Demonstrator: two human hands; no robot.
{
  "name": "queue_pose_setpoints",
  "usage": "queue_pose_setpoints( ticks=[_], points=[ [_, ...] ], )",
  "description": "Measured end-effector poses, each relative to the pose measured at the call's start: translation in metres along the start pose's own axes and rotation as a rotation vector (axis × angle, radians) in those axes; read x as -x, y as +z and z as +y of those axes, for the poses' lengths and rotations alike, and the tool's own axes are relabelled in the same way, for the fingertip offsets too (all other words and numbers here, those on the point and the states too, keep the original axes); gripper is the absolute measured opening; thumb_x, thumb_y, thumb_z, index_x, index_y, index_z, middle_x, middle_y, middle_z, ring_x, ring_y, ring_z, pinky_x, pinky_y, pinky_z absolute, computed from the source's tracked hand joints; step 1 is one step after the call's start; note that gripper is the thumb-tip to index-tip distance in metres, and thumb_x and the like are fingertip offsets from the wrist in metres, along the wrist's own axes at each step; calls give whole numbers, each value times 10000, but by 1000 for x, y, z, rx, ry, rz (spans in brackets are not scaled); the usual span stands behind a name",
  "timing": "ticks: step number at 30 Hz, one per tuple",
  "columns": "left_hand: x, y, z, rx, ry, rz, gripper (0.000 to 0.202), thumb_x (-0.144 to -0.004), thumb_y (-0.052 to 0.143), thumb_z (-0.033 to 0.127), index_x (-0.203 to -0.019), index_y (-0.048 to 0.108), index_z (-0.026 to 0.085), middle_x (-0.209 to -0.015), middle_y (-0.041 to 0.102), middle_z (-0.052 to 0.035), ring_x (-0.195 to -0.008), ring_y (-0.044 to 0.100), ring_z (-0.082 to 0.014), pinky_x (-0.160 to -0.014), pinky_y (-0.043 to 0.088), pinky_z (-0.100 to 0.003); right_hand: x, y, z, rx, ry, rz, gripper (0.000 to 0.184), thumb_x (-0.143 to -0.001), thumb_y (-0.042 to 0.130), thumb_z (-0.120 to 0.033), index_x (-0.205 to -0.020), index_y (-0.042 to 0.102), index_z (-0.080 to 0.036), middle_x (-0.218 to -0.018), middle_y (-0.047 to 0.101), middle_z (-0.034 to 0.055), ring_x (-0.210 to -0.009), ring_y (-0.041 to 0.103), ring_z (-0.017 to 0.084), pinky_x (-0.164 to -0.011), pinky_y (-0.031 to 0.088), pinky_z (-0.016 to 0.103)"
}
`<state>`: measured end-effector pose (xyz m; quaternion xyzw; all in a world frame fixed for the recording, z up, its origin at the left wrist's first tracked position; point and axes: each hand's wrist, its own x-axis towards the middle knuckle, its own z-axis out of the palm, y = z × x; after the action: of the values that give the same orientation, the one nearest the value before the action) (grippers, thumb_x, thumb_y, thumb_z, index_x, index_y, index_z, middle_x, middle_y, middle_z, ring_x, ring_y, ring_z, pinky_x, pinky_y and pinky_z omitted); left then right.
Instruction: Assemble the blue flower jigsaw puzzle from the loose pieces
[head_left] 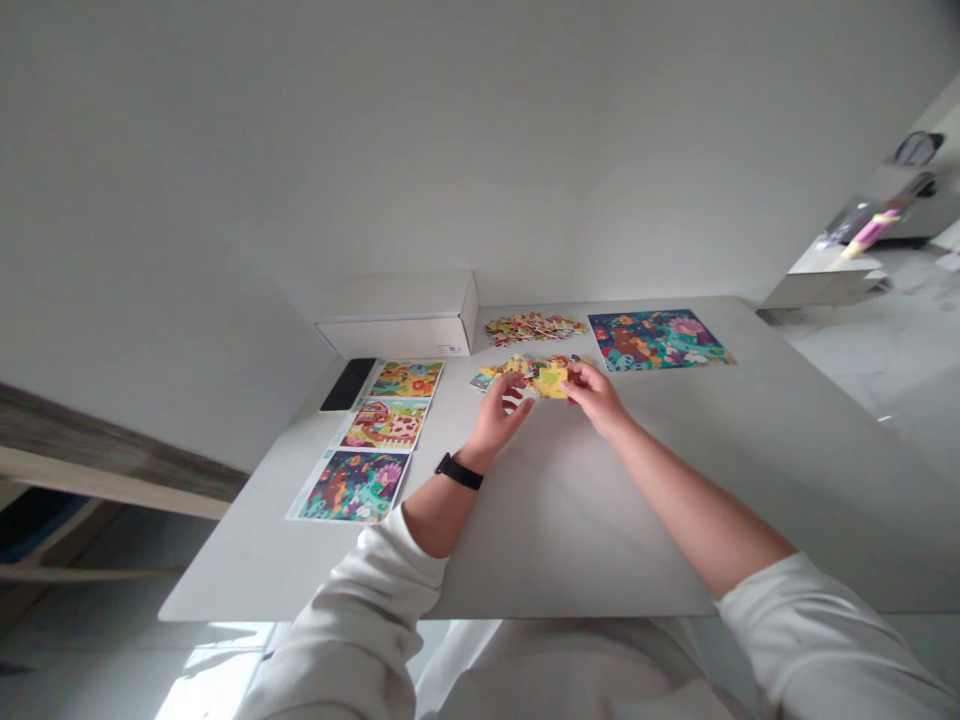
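Observation:
My right hand (pixel 594 396) pinches a yellow jigsaw puzzle piece (pixel 553 382) with a greenish patch, raised a little in front of the nearer pile. To its left, my left hand (pixel 496 414), with a black watch on the wrist, has its thumb and fingers apart and nothing visible between them. Its fingertips are close to the nearer pile of puzzle pieces (pixel 486 377), which the hands partly cover. Behind lies a second heap of pieces (pixel 531 328), mostly red and yellow.
A completed-looking dark blue puzzle picture (pixel 651 340) lies at the back right. On the left, three picture sheets, yellow (pixel 409 380), farm (pixel 384 424) and dark blue (pixel 352 487), form a column beside a phone (pixel 349 385). A white box (pixel 401 315) stands against the wall.

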<state>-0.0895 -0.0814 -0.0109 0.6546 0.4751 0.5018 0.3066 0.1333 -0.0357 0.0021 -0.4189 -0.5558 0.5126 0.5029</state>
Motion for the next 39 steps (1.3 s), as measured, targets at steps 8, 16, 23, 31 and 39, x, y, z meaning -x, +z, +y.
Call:
queue_pose_setpoints(
  ticks=[8, 16, 23, 31, 39],
  points=[
    [14, -17, 46, -246, 250, -90, 520, -972, 764, 349, -1444, 568, 250, -1396, 663, -142, -1189, 691, -253, -975, 621, -406, 23, -21, -50, 8, -59, -68, 434, -732, 903, -495, -977, 636, -256, -990, 693, 8, -837, 695, 188, -632, 610, 284],
    [43, -21, 51, -478, 404, -189, 469, -977, 784, 343, -1387, 582, 239, -1549, 580, -178, -1489, 553, -328, -1252, 486, -531, 61, 0, -32, 24, 145, -188, 378, -670, 891, -387, -931, 660, -241, -877, 682, -14, -759, 681, 171, -569, 582, 256],
    [53, -13, 30, -426, 522, -201, 416, -964, 771, 246, -1342, 599, 226, -1428, 659, -166, -1350, 655, -309, -1142, 561, -506, 73, 7, -14, -42, 192, -200, 368, -647, 880, -385, -906, 663, -240, -879, 679, -11, -804, 670, 193, -591, 572, 274],
    [56, -11, 32, -379, 520, -220, 368, -998, 751, 276, -1339, 617, 235, -1385, 681, -148, -1332, 654, -290, -1135, 548, -479, 74, -3, -8, 2, 193, -141, 408, -688, 871, -474, -969, 669, -258, -898, 696, -11, -797, 682, 195, -598, 547, 276],
    [59, -12, 37, -326, 473, -313, 324, -1000, 759, 313, -1307, 673, 256, -1364, 687, -131, -1292, 668, -284, -1124, 553, -461, 62, -18, -3, 82, 95, 95, 441, -746, 756, -570, -1060, 657, -276, -894, 663, -18, -788, 686, 190, -618, 522, 283]
  ],
)
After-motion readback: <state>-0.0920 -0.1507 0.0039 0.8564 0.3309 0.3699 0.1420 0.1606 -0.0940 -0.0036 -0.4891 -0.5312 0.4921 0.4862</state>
